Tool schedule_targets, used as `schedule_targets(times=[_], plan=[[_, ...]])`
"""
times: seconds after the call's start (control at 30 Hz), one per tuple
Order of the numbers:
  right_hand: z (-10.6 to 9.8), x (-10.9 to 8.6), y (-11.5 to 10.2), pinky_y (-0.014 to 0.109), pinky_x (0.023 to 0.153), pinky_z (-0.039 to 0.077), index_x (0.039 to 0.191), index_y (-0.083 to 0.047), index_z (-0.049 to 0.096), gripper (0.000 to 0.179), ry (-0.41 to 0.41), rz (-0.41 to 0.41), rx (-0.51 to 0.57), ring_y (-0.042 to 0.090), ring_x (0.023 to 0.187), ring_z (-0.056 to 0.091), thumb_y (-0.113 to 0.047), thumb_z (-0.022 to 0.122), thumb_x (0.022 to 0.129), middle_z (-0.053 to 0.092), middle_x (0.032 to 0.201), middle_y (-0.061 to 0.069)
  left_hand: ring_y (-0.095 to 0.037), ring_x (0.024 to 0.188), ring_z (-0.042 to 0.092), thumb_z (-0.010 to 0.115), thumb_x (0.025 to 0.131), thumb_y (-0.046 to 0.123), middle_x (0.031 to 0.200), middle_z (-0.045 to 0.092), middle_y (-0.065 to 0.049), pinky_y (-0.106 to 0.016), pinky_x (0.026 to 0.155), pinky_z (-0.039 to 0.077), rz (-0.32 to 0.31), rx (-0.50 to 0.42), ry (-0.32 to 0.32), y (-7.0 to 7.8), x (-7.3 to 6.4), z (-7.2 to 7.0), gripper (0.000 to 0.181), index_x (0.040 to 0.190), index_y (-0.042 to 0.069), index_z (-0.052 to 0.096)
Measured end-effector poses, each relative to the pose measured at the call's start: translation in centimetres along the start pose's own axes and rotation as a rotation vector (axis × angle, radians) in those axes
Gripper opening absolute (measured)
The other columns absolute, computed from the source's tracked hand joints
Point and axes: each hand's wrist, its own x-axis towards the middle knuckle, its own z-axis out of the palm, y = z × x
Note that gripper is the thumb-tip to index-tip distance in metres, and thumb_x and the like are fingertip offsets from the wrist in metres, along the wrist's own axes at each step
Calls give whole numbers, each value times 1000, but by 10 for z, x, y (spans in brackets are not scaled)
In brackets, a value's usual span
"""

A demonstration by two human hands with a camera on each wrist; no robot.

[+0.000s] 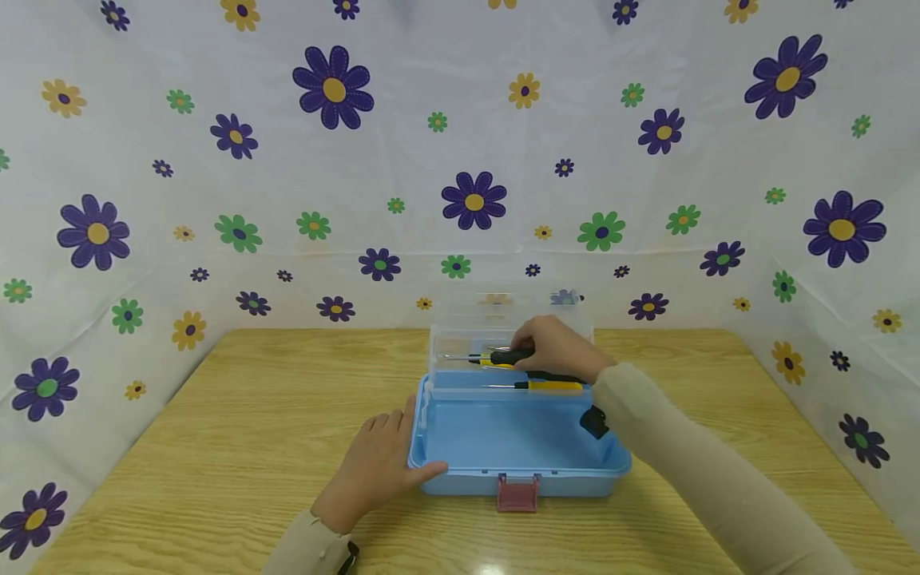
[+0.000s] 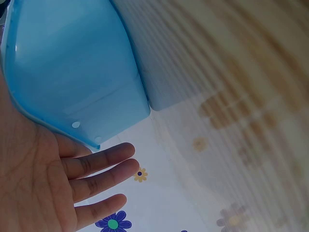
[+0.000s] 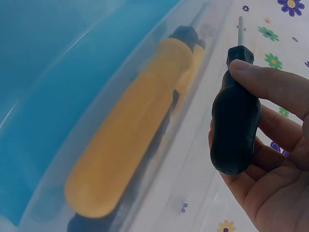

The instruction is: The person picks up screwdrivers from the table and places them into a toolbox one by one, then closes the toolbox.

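A light blue toolbox (image 1: 517,479) with a pink front latch (image 1: 517,495) stands on the table, its clear lid raised at the back. My left hand (image 1: 377,459) rests against the box's left end, thumb over the front corner; in the left wrist view its fingers (image 2: 104,186) extend fairly straight beside the blue wall (image 2: 82,72). Above the back of the box, my right hand (image 1: 557,347) grips a screwdriver by its black handle (image 3: 235,125), the metal shaft pointing left. A yellow-handled screwdriver (image 1: 553,386) lies below that hand, seen through clear plastic in the right wrist view.
Other yellow and black tools sit around the yellow-handled screwdriver, partly hidden. A small black object (image 1: 594,422) is at the box's right inner end. Wood-grain table (image 1: 287,399) surrounds the box, with a flower-patterned white cloth (image 1: 402,160) behind and at both sides.
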Motion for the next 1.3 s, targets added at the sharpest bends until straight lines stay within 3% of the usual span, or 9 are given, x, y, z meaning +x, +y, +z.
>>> schedule_targets(times=[0.3,1.3], plan=[[9,3,-4,33,85,52,93,-8,74,15,-27,31,50,17,80,56,-12,75,78,71,88,5,-36,114,56,55,77,70,124,57,-23,-50,98,44,-8,-2,-7,0,0,1,104,144,-5,29],[19,4,-13,33,87,53,95,-5,74,17,-55,44,11,16,77,57,-8,75,79,71,91,6,-35,114,56,53,78,71,125,57,-22,-50,98,44,-16,12,-19,1,0,-1,104,144,-5,30]])
